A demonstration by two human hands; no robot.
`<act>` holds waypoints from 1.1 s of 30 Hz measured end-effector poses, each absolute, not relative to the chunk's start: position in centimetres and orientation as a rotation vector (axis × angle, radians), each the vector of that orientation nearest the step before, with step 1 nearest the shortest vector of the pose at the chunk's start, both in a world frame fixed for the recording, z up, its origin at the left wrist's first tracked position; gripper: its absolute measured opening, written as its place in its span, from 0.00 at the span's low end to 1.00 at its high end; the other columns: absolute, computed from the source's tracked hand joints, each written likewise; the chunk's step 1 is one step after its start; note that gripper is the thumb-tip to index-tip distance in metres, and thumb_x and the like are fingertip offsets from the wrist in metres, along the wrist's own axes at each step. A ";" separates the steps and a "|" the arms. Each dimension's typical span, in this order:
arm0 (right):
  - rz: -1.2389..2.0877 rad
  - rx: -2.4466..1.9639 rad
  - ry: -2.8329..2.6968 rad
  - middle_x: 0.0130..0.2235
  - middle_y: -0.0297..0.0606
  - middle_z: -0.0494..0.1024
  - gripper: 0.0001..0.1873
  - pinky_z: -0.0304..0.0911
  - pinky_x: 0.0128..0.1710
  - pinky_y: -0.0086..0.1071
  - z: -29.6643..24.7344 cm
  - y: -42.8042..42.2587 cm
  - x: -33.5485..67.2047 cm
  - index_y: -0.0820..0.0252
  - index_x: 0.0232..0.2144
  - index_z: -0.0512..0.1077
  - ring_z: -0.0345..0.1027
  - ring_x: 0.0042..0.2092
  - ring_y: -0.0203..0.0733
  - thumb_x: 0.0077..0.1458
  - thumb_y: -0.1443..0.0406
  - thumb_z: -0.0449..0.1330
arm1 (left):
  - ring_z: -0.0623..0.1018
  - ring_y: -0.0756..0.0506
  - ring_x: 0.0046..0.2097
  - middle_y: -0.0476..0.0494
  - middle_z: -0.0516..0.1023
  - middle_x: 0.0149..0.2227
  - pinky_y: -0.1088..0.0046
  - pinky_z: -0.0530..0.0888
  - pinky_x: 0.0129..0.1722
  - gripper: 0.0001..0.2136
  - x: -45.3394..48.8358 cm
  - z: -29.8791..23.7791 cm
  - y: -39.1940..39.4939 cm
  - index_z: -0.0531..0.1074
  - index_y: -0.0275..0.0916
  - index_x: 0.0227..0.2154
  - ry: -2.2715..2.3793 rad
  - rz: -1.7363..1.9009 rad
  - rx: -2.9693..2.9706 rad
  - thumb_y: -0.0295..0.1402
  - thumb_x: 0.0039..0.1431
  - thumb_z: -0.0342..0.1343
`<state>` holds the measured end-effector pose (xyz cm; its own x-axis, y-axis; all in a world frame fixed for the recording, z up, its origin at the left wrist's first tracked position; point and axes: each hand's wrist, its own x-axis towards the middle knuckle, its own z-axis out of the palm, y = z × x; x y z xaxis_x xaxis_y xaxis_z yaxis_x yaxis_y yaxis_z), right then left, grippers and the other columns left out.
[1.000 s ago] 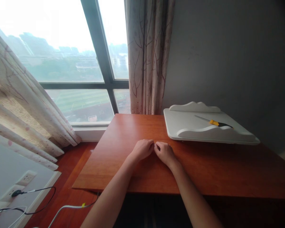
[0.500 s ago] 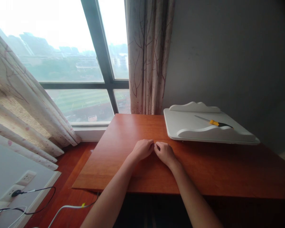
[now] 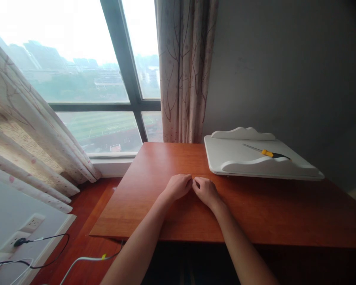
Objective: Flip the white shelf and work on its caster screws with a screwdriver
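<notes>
My left hand (image 3: 179,186) rests on the reddish-brown wooden table (image 3: 154,162), its fingers curled into a loose fist. Right beside it lies my right hand (image 3: 205,190), also closed, with a small dark hollow showing between thumb and curled fingers. The knuckles of the two hands meet or nearly meet. No object shows in either fist. To the right and farther back, a white board with wavy raised sides (image 3: 225,152) stands on the table. On it lies a slim pointed tool (image 3: 267,153) with a yellow and black handle; neither hand touches it.
A window (image 3: 106,130) and patterned curtains (image 3: 184,79) stand beyond the table and to the left. Low on the left wall, a black plug (image 3: 21,241) sits in a socket. A white cable (image 3: 83,259) runs across the floor near the table's front left corner.
</notes>
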<state>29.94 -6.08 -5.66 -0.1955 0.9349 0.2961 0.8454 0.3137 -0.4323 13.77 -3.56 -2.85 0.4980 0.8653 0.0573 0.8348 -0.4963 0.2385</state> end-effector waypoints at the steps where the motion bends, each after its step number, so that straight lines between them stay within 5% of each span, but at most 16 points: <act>1: 0.237 -1.570 -2.083 0.29 0.37 0.78 0.16 0.44 0.29 0.33 -5.6 -6.1 29.9 0.58 0.24 0.69 0.65 0.29 0.37 0.65 0.65 0.52 | 0.80 0.43 0.36 0.42 0.82 0.35 0.72 0.68 0.34 0.12 13.8 -2.8 -3.6 0.75 0.41 0.35 1.468 0.253 2.559 0.33 0.67 0.46; 33: 0.248 -1.577 -2.072 0.28 0.37 0.77 0.16 0.44 0.29 0.32 -5.4 -6.2 29.9 0.57 0.24 0.70 0.65 0.29 0.37 0.64 0.65 0.53 | 0.80 0.43 0.37 0.41 0.82 0.36 0.72 0.69 0.35 0.13 13.8 -2.5 -3.6 0.76 0.41 0.36 1.469 0.237 2.538 0.33 0.67 0.46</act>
